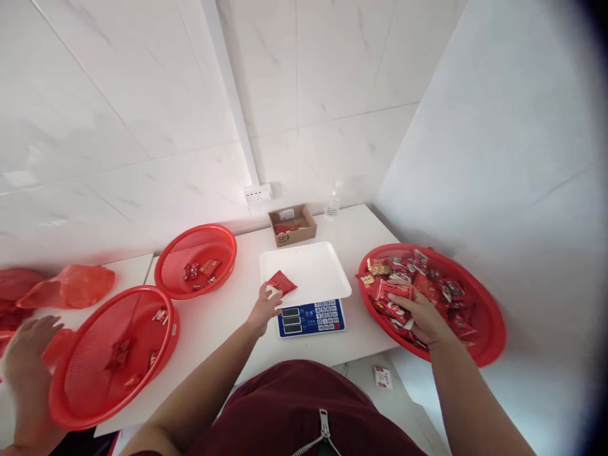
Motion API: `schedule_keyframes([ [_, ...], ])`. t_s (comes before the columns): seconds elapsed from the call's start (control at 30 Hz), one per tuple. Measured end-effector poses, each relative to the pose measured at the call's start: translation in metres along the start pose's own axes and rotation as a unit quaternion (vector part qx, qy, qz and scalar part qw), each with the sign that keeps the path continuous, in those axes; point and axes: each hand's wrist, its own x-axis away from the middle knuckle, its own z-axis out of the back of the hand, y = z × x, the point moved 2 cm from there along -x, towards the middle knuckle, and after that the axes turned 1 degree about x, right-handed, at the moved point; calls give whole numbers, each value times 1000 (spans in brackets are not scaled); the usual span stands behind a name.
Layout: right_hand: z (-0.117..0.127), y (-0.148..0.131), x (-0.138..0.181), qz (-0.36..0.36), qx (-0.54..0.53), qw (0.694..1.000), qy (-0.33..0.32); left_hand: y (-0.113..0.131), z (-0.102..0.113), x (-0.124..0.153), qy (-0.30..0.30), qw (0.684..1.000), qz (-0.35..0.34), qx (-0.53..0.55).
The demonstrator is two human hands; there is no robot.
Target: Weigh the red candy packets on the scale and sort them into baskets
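My left hand (265, 309) pinches a flat red packet (283, 282) at the front left edge of the white pan of a digital scale (311, 263). The blue keypad panel (311, 318) of the scale faces me. On the right, my right hand (424, 316) reaches over a red plastic basket (494, 335) heaped with wrapped snacks. Its fingers are closed on a red snack packet (395, 291) at the left part of the heap. Around it lie several red, white and gold packets (441, 288).
Two red baskets, a nearer one (61, 386) and a farther one (164, 269), hold a few packets on the left. Behind the scale stand a cardboard box (297, 235) and a clear bottle (332, 204). Another person's hand (31, 345) is at far left near red bags (71, 286).
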Motion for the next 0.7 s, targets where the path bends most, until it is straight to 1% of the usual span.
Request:
schedule_keyframes([
  [0.07, -35, 6, -6, 8, 23, 999, -35, -10, 5, 6, -4, 1000, -3, -8],
  [0.17, -88, 15, -20, 5, 54, 993, -105, -23, 11, 16, -15, 1000, 9, -7],
  [0.23, -113, 19, -30, 3, 52, 990, -134, -28, 16, 21, -14, 1000, 12, -9],
  [0.27, -122, 22, -35, 3, 51, 989, -138, -30, 19, 23, -13, 1000, 11, -10],
  [0.33, -130, 28, -43, -3, 60, 990, -126, -34, 24, 26, -10, 1000, 10, -10],
  [0.43, -127, 40, -48, -33, 81, 991, -98, -40, 32, 29, -6, 1000, 9, -12],
  [0.5, -125, 46, -49, -66, 83, 990, -95, -44, 35, 32, -5, 1000, 6, -16],
  [0.6, -132, 46, -48, -100, 67, 986, -111, -48, 38, 35, -16, 1000, 7, -23],
  [0.7, -147, 36, -52, -84, 59, 985, -139, -48, 37, 35, -29, 999, 8, -28],
])
